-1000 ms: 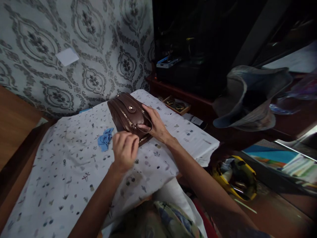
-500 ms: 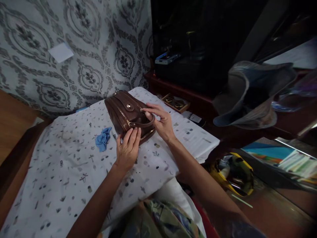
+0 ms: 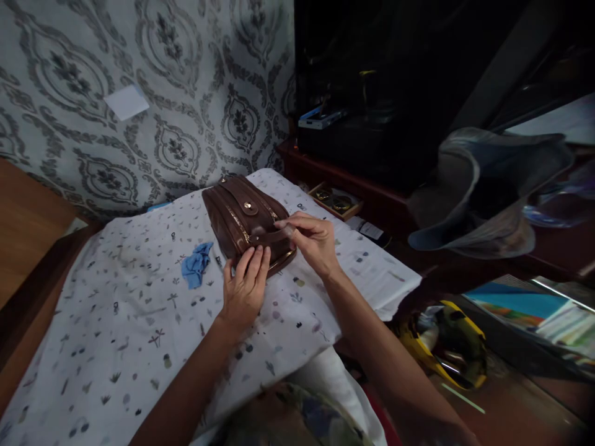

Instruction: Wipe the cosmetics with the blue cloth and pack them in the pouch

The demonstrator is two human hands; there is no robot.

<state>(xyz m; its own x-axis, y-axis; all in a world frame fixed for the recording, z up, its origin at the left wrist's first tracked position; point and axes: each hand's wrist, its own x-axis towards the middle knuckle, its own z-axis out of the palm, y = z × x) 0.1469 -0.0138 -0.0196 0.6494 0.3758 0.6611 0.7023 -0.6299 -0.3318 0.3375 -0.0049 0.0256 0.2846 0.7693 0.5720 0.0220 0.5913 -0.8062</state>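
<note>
A brown leather handbag (image 3: 242, 217) with a gold stud and zip lines lies flat on a white patterned cloth (image 3: 139, 322). My left hand (image 3: 244, 291) rests at the bag's near edge, fingers together and stretched out flat against it. My right hand (image 3: 316, 241) is closed in a pinch on the bag's strap (image 3: 272, 234), holding it up across the bag's front. A small crumpled blue rag (image 3: 196, 265) lies on the cloth just left of the bag.
A patterned wall (image 3: 176, 93) rises behind the cloth. A dark red shelf (image 3: 353, 186) at the right carries a small tray of round things (image 3: 332, 199). A grey hat (image 3: 478, 192) and a yellow object (image 3: 446, 341) sit lower right.
My left hand went from a closed pinch above the cloth to lying flat at the bag's near edge. My right hand lifted the strap and drew it slightly toward me.
</note>
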